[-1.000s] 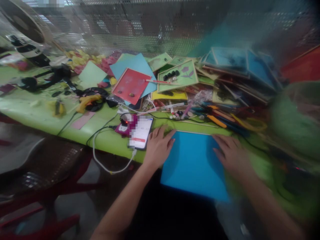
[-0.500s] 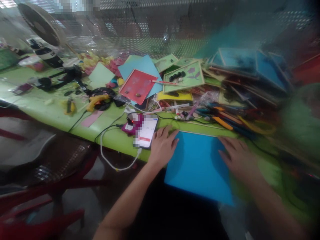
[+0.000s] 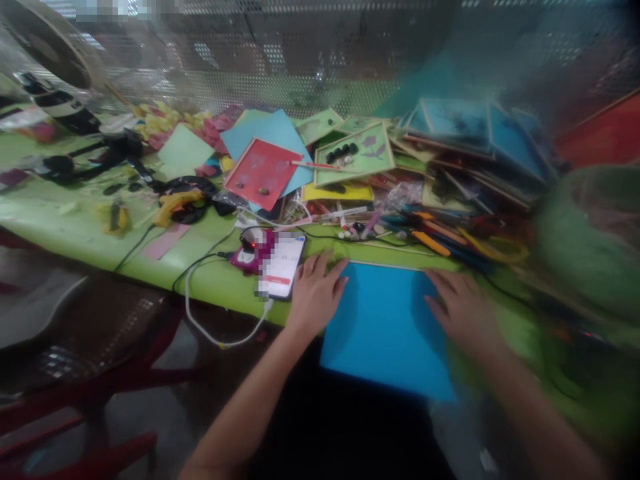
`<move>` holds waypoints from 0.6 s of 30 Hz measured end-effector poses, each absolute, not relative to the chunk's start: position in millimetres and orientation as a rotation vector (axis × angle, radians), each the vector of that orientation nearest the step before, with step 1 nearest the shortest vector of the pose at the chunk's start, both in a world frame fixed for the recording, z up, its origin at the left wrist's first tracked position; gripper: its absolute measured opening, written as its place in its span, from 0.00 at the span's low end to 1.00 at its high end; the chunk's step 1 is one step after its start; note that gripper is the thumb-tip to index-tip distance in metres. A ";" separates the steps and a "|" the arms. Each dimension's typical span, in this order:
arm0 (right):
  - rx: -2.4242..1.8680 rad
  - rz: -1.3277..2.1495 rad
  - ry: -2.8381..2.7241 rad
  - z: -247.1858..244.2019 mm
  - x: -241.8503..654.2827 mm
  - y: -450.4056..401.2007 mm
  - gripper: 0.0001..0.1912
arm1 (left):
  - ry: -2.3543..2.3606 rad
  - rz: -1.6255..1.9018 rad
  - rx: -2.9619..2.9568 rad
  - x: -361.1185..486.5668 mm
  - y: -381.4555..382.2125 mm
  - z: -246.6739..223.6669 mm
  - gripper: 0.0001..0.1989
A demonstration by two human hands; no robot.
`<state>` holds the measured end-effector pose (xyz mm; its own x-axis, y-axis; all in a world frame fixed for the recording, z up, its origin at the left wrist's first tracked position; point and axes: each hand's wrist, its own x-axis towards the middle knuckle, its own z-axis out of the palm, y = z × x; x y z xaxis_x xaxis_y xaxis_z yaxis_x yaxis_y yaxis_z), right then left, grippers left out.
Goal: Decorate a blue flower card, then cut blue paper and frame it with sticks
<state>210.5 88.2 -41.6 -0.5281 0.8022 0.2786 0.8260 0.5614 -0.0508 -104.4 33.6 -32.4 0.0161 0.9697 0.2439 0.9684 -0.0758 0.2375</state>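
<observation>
A blue sheet of paper or card (image 3: 383, 327) lies in front of me, its near part reaching past the table edge. A thin pale strip (image 3: 387, 265) runs along its far edge. My left hand (image 3: 316, 293) rests at the far left corner, fingers stretched forward, thumb apart, index fingertip touching the strip's end. At the far right corner, my right hand (image 3: 463, 307) lies with fingers extended and fingertips on the sheet's edge. A phone (image 3: 283, 263) with a lit screen sits just left of my left hand.
Behind the sheet are scissors and other tools (image 3: 433, 243), a red framed panel (image 3: 263, 175), a green framed panel (image 3: 355, 153) and stacked blue panels (image 3: 455, 127). A yellow glue gun (image 3: 180, 205) and white cable (image 3: 200, 330) lie left. A green rounded object (image 3: 590, 233) stands right.
The whole view has shifted slightly, so things appear further left. Both hands keep their places at the blue sheet's far corners.
</observation>
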 end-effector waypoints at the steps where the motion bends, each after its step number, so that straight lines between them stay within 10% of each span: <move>1: -1.352 -0.131 -2.522 -41.4 210.5 87.9 0.27 | 2.134 0.546 2.241 -104.4 33.5 -32.8 0.22; 18: -1.320 -0.103 -2.505 -44.9 212.8 88.0 0.28 | 2.180 0.592 2.202 -103.1 32.2 -29.9 0.21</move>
